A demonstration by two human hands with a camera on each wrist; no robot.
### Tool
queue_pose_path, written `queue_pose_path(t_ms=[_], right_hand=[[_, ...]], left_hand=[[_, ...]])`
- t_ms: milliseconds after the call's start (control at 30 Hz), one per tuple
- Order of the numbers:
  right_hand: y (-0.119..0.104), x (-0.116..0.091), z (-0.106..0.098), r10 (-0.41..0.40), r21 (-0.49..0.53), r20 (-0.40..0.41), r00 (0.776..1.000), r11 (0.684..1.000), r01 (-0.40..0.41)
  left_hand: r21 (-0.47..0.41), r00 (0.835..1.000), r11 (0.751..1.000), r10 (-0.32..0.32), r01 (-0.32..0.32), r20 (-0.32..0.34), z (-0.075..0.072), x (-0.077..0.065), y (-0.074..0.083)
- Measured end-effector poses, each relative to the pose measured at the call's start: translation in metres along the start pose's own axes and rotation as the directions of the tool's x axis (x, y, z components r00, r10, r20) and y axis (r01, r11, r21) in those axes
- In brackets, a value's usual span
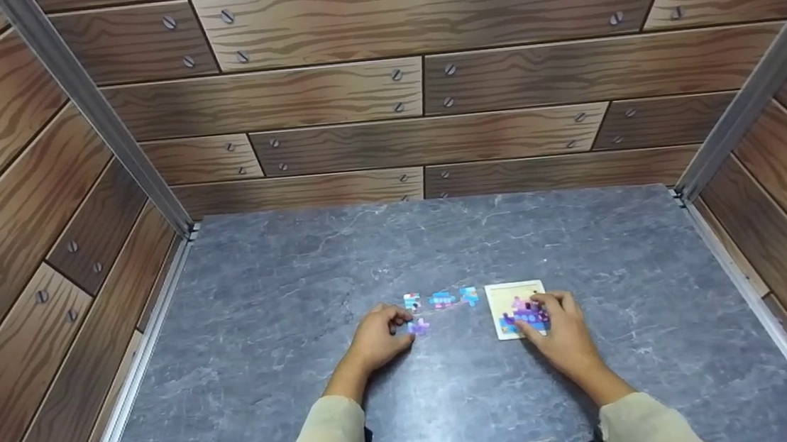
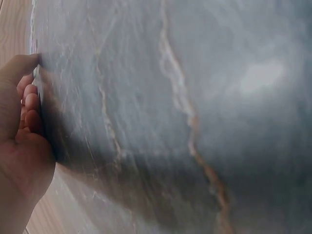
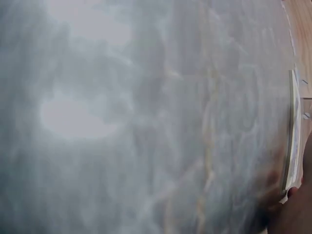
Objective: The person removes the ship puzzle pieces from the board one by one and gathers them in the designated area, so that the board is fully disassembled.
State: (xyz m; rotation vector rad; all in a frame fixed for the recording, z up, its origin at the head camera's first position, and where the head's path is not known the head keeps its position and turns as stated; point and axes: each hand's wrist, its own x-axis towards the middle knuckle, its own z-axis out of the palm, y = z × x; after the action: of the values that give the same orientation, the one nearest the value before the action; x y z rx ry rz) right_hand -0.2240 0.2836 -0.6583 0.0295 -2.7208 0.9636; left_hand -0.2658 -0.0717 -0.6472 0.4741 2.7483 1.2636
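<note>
My left hand (image 1: pixel 380 337) is at a purple jigsaw piece (image 1: pixel 418 328) on the table, its thumb and forefinger at the piece's left side in a pinch. Just beyond lie three more pieces in a row: a blue and white one (image 1: pixel 412 300), a blue and pink one (image 1: pixel 442 299) and a blue one (image 1: pixel 469 295). Over the cream puzzle board (image 1: pixel 498 297) my right hand (image 1: pixel 561 331) reaches from the right, thumb and bent fingers on the purple, pink and blue pieces (image 1: pixel 527 317) in it. I cannot tell whether it grips one.
The grey marbled tabletop (image 1: pixel 285 280) carries everything and runs back to a wood-patterned wall (image 1: pixel 417 87). Similar side walls (image 1: pixel 51 294) stand left and right, with metal rails (image 1: pixel 130 386) along the table edges. In the right wrist view the board (image 3: pixel 291 131) shows edge-on.
</note>
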Motion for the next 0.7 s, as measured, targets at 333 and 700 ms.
queue_pose_path(t_ms=[333,700], right_hand=[[0.015,-0.003,-0.004,-0.007,-0.110,0.029,1.000,0.994,0.011],[0.014,-0.003,-0.002,-0.003,-0.118,0.040,0.999,0.993,0.007]], left_hand=[[-0.003,1.000,1.000,-0.016,0.016,0.011,0.000,0.001,0.001],[-0.006,0.999,0.999,-0.035,0.035,0.021,0.000,0.000,0.000]])
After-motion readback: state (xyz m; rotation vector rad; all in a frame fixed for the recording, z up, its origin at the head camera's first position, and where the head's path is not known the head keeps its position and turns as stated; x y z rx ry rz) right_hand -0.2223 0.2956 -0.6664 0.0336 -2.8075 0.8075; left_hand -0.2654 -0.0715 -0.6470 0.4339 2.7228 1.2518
